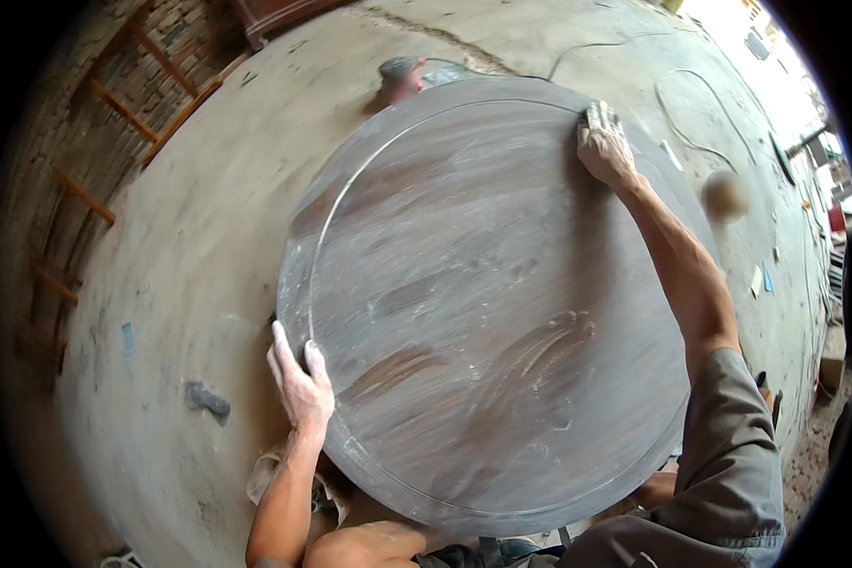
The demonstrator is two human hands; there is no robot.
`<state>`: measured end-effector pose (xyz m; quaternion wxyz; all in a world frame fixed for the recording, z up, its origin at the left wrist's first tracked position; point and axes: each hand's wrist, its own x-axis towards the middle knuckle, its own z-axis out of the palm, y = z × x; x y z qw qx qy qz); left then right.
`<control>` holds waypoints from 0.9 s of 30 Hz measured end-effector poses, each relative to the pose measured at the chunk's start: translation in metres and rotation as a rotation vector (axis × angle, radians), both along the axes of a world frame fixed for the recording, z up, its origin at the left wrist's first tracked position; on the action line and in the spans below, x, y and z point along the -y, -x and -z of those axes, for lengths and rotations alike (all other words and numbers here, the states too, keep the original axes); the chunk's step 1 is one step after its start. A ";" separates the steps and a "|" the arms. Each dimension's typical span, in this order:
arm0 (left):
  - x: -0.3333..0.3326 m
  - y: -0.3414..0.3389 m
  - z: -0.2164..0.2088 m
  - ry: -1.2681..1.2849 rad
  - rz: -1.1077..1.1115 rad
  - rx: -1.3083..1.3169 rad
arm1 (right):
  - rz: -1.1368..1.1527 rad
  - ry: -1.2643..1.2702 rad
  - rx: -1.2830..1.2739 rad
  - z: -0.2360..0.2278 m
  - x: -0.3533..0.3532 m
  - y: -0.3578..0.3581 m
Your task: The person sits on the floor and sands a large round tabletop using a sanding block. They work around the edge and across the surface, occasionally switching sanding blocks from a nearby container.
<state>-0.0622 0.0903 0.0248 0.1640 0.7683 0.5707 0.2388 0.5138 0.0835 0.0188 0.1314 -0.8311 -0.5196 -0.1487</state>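
The large round wooden tabletop (483, 303) lies flat over the dusty concrete floor (189, 246). The left hand (298, 383) grips its near left edge, fingers curled over the rim. The right hand (604, 151) presses a sanding pad (598, 115) at the far right edge, fingers closed on it. For an even result, I think the strokes should follow the grain while the left hand steadies the top.

We see a dusty concrete floor (208, 237) carrying a large round wooden tabletop (483, 312), grey with sanding dust and rimmed by a shallow groove. On the floor around it lie a small dark scrap (206, 399) to the left, a blue scrap (128, 338) further left, thin cables (677, 118) looping at the upper right, and pale scraps (757, 279) near the right edge. A grey and reddish tool (400, 78) sits just past the tabletop's far rim.
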 end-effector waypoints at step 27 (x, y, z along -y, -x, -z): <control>-0.008 -0.017 0.007 -0.052 0.057 0.025 | -0.550 0.207 -0.048 0.000 -0.097 0.377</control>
